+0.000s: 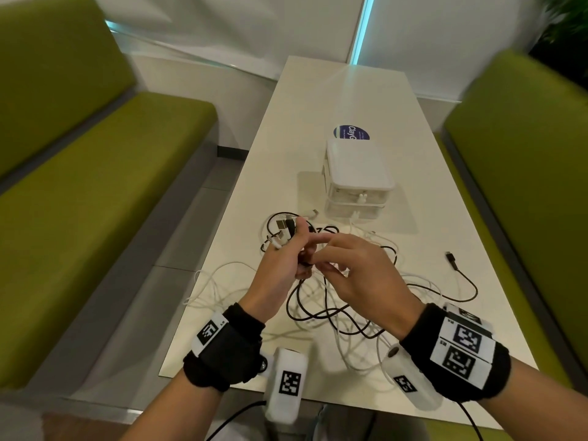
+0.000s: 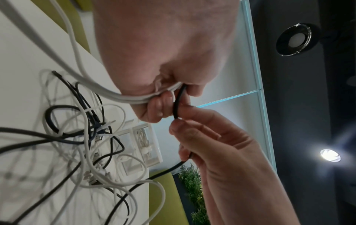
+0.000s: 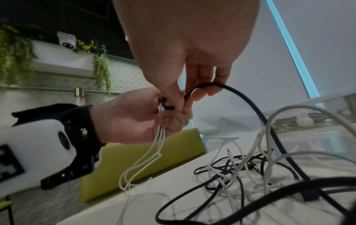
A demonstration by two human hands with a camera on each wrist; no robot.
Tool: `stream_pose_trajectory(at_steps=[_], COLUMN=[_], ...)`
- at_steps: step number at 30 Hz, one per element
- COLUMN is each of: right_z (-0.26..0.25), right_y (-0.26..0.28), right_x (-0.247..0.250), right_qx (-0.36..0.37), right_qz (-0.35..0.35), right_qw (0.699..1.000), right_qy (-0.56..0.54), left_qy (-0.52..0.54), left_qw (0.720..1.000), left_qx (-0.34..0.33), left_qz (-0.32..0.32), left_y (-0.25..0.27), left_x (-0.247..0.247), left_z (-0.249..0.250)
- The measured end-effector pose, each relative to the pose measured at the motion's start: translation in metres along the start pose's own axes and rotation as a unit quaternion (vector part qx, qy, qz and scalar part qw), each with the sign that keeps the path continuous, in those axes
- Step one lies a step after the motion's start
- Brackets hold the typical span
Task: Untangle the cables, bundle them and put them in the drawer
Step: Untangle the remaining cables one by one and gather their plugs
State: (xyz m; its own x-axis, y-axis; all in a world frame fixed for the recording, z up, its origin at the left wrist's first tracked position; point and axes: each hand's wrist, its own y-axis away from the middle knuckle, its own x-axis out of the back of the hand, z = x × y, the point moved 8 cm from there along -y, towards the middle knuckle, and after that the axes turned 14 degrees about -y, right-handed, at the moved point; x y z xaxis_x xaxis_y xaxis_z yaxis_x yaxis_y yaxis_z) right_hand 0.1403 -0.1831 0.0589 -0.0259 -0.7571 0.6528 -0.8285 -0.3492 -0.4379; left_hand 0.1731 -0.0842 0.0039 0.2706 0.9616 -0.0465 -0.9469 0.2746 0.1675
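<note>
Left hand (image 2: 163,50) fingers grip white cables (image 2: 108,91); right hand (image 2: 217,146) fingers seemingly pinch black cable (image 2: 176,103) beside them.

Bare forearms, black fabric wristbands (image 1: 227,351) on both wrists, white square-coded marker tags (image 1: 461,345) strapped on top, white boxy wrist cameras (image 1: 286,383) beneath, thin black cables (image 1: 235,418) trailing to lower frame

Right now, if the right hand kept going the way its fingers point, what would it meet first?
The left hand, gripping white cables; the right hand pinches the black cable against it. Depth looks tight.
</note>
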Motion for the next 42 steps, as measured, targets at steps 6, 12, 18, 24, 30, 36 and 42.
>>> stream_pose_trajectory(at_steps=[6,12,18,24,30,36,42], right_z=[0.009,0.024,-0.032,-0.033,-0.039,-0.051,-0.047], right_y=[0.002,0.006,-0.016,-0.033,-0.038,-0.034,-0.03], right_x=[0.003,-0.009,0.035,0.003,-0.001,-0.006,-0.003], right_qx=[-0.034,-0.166,0.012,-0.065,-0.067,-0.03,-0.046], right_qz=[0.023,-0.069,0.134,-0.001,-0.044,-0.049,0.015], right_qw=[0.998,0.981,0.988,0.997,0.996,0.998,0.999], right_qy=[0.039,-0.073,-0.081,-0.038,-0.039,0.012,0.007], left_qy=[-0.083,-0.107,-0.123,-0.206,-0.183,-0.242,-0.191], left_qw=[0.996,0.992,0.991,0.977,0.982,0.967,0.979], left_qx=[-0.026,-0.056,-0.048,-0.061,-0.054,-0.08,-0.058], left_qz=[-0.028,-0.038,-0.031,0.002,-0.009,0.026,0.04], left_y=[0.001,0.003,0.002,0.006,0.006,0.008,0.009], left_x=[-0.004,-0.002,-0.001,-0.004,0.001,0.005,0.005], left_z=[-0.002,0.005,0.004,0.005,-0.001,-0.003,-0.007])
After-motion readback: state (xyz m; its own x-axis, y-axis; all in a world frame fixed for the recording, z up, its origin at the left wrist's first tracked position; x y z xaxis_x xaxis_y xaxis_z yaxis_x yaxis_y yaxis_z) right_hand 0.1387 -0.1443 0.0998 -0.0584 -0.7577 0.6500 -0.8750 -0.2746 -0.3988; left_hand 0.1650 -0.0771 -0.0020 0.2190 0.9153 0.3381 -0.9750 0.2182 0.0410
